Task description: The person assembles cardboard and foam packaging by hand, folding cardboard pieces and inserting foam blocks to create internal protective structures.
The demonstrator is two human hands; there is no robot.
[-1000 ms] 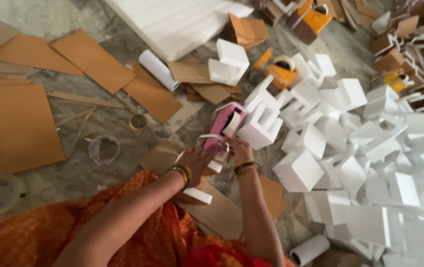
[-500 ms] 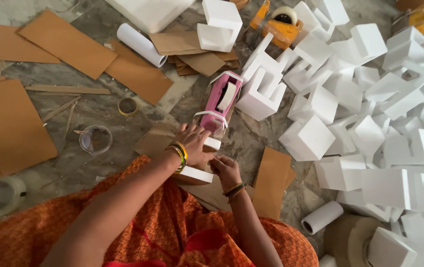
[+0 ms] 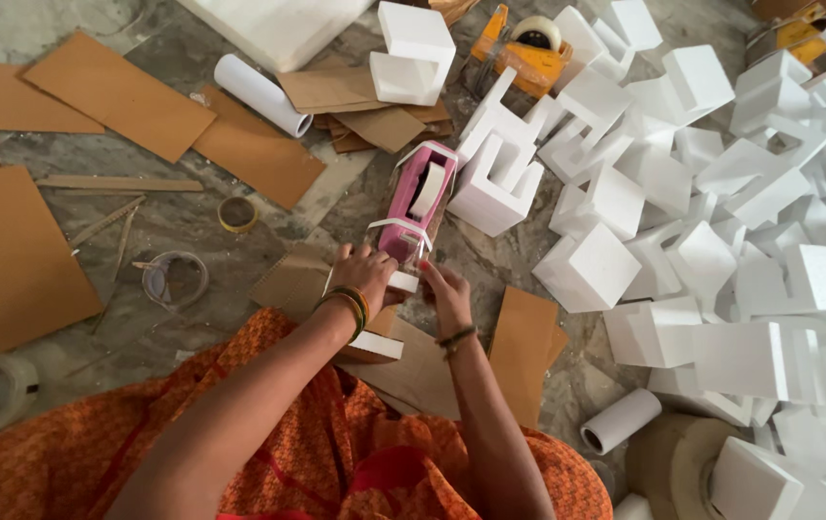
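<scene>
Two hands at a pink tape dispenser, centre of the frame.

The left hand [image 3: 365, 274] curls its fingers around a small white foam piece [image 3: 400, 281] at the near end of the pink tape dispenser [image 3: 419, 200]. The right hand [image 3: 448, 294] pinches the same piece from the other side, fingers narrow. A heap of white foam blocks [image 3: 721, 221] fills the right side; brown cardboard sheets [image 3: 119, 91] lie upper left.

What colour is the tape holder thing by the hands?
Pink. The tape dispenser shows best in the head view, just beyond both hands.
</scene>
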